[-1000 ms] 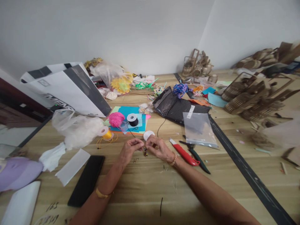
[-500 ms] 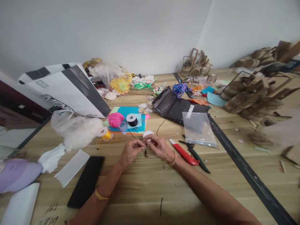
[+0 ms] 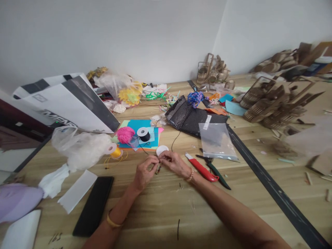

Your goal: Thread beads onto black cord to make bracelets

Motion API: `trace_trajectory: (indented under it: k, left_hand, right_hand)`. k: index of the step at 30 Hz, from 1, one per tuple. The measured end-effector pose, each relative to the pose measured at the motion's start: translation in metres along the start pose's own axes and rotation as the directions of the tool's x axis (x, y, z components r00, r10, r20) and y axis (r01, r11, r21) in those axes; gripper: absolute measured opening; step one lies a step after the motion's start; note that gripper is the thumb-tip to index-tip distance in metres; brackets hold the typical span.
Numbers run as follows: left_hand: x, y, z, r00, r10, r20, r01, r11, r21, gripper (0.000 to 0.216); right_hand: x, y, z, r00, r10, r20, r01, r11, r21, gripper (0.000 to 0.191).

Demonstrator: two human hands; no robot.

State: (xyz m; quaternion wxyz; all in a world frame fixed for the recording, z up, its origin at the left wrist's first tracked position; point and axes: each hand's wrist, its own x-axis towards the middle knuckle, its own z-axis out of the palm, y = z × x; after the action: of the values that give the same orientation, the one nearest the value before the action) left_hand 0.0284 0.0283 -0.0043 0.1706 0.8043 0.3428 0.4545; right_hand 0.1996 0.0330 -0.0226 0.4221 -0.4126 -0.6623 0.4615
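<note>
Beaded strand (image 3: 158,169) looks light and limp, best held near its top. Your left hand (image 3: 144,173) and right hand (image 3: 178,166) pinch it there.

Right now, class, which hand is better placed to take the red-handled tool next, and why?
Probably the right hand: the red-handled tool lies beside it, while the left hand would need to reach across. Both are at the small beaded piece.

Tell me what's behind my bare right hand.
Just beyond your bare right hand are a round white disc and a thin black cord. The hand hides the disc's near edge and whatever lies beneath its palm.
</note>
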Motion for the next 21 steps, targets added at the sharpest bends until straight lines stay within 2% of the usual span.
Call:
trace_trajectory:
  k: [4, 11, 21]
  left_hand:
    - [-0.002, -0.001, 0.003, 0.997, 0.062, -0.041, -0.059, 0.997, 0.059, 0.014]
    - [-0.004, -0.003, 0.005, 0.992, 0.095, -0.088, -0.086, 0.991, 0.098, 0.013]
    - [-0.003, 0.000, 0.006, 0.989, 0.078, -0.126, -0.069, 0.995, 0.074, 0.013]
  right_hand:
    - [0.000, -0.001, 0.001, 0.999, 0.015, 0.041, -0.019, 0.996, 0.084, 0.016]
    - [0.002, -0.009, -0.001, 0.990, 0.079, 0.120, -0.108, 0.961, 0.257, 0.022]
    - [0.002, -0.012, -0.003, 0.993, 0.040, 0.109, -0.066, 0.965, 0.252, 0.028]
